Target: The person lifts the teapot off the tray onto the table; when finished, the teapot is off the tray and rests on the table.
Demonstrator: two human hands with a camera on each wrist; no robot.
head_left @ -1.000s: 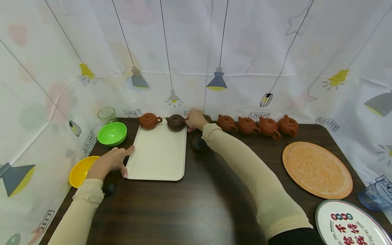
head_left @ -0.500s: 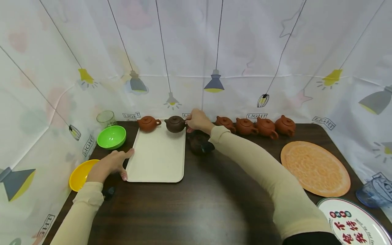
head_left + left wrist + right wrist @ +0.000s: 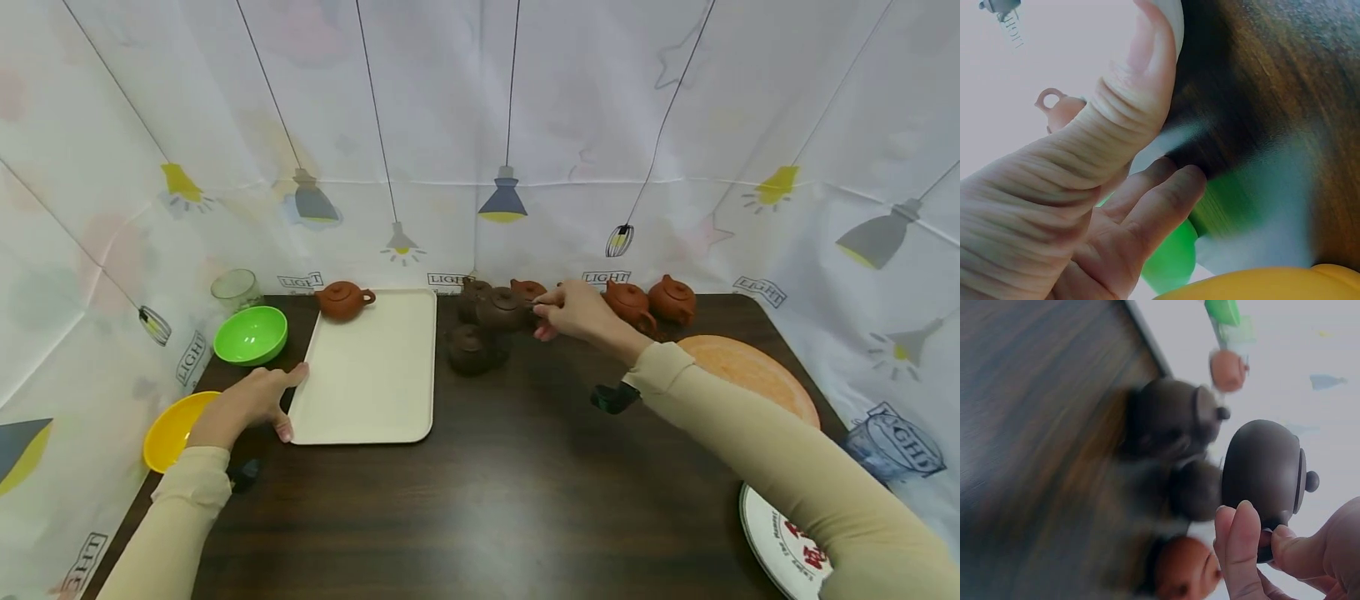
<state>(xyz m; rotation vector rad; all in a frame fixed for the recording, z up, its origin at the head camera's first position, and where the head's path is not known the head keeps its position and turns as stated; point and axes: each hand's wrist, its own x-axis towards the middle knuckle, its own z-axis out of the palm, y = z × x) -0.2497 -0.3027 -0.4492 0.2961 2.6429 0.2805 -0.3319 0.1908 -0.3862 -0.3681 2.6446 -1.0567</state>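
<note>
My right hand pinches the handle of a dark brown teapot and holds it just right of the cream tray, above the dark table. The right wrist view shows that teapot with finger and thumb closed on its handle. Two more dark teapots sit close by, one behind and one in front. A reddish teapot sits at the tray's far left corner. My left hand rests on the tray's near left edge, fingers fairly straight; its thumb lies on the rim.
Reddish teapots line the back edge to the right. A green bowl, a clear glass and a yellow bowl stand at the left. An orange round mat, a printed plate and a blue cup lie at the right.
My right hand lifted the dark brown teapot off the tray's far edge and carried it right, over to the other dark teapots. The left hand stayed on the tray.
</note>
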